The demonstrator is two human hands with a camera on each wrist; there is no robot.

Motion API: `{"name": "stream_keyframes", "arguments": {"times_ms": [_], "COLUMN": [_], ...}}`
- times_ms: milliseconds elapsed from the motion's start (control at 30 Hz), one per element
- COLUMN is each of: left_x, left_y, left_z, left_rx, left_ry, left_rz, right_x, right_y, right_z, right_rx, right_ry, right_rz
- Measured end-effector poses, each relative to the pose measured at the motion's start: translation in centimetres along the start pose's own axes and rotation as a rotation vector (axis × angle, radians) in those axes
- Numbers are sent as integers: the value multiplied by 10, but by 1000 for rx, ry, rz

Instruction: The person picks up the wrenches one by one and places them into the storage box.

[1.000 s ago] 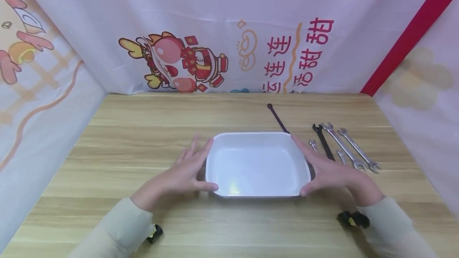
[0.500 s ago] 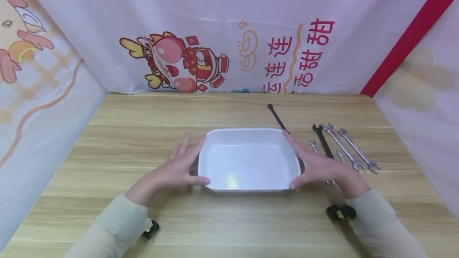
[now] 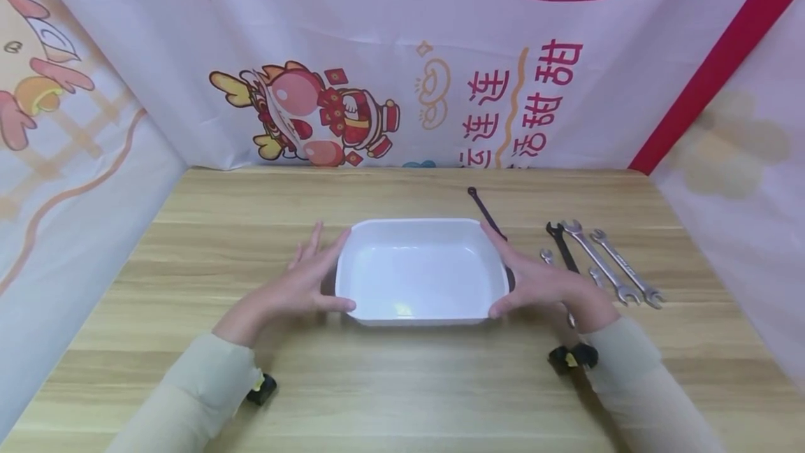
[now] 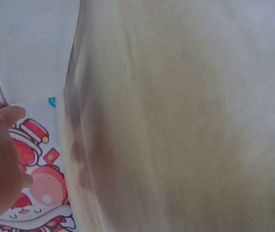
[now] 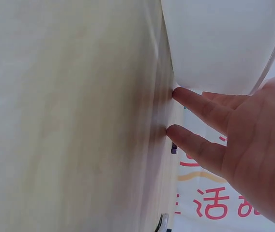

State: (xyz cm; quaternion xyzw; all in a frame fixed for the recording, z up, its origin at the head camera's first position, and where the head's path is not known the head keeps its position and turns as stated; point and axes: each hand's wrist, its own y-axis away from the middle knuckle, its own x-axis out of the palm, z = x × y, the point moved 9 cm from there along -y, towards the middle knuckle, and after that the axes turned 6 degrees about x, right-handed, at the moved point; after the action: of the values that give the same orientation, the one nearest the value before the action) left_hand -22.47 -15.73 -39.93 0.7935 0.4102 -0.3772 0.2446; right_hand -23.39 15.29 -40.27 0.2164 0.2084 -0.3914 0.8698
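Note:
A white rectangular dish [image 3: 418, 278] with rounded corners sits between my two hands, its inside bare. My left hand [image 3: 305, 286] grips its left end, thumb along the near corner and a finger at the far corner. My right hand [image 3: 534, 278] holds the right end the same way. In the left wrist view, the dish's outer wall [image 4: 33, 50] rises above my hand [image 4: 2, 154]. The right wrist view shows two fingertips of my right hand [image 5: 258, 140] down at the wooden tabletop beside the dish wall [image 5: 224, 46].
Behind the dish's far right corner lies a thin dark wrench [image 3: 486, 212]. Right of my right hand are a black wrench [image 3: 562, 247], a long silver wrench [image 3: 600, 261], another silver wrench [image 3: 627, 268] and small ones. A printed cloth [image 3: 402, 89] hangs behind the wooden table [image 3: 402, 397].
Both hands have shifted the dish to the left and slightly toward the back of the table. A small wrench end has come into view below my right hand.

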Motion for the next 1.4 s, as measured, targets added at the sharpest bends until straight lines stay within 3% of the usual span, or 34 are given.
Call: {"name": "stream_keyframes", "arguments": {"times_ms": [200,433,833,1067,1400], "left_x": [-6,-12,-23,-27,-15], "left_y": [-5,-10,-18,-22,-32], "left_z": [12,23,25,17,9], "left_rx": [-32,-59,-41,-19,-55], "left_ry": [42,82,82,-9,-128], "left_rz": [14,30,68,46,21], "right_x": [1,-1,-4,-3,-4], "right_y": [-13,-24,-38,-38,-43], "right_z": [0,0,6,0,5], "right_rx": [0,43,26,81,61], "right_ry": [-71,-51,-75,-78,-50], "right_rz": [10,9,27,8,-5]}}
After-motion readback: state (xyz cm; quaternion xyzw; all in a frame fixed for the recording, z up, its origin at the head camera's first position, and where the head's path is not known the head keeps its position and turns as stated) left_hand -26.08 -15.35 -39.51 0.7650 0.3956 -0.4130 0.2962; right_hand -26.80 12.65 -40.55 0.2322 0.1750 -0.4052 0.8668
